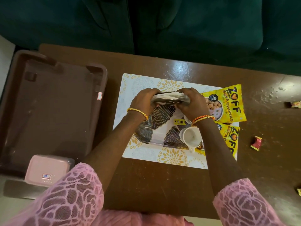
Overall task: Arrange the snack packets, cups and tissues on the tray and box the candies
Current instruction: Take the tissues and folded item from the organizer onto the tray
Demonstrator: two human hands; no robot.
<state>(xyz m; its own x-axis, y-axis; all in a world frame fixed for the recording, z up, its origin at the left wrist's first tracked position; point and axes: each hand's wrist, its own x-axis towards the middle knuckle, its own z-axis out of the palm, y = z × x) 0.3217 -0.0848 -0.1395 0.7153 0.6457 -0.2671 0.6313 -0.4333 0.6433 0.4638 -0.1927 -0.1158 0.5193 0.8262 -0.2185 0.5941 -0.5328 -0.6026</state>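
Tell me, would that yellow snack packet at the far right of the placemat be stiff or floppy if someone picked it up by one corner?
Probably floppy: the upper yellow packet looks like thin glossy film, lying nearly flat with one edge off the placemat. Likely light for its size, since it barely bulges. Its shiny surface suggests that it could slide easily on the polished table.

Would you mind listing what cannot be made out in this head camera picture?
- Tissue holder: both the left hand and right hand cover its ends.
- Second cup: mostly hidden under the right wrist.
- Lower snack packet: partly behind the front cup.
- Candy: cut off by the right edge.
- Pink box: label too small to read.
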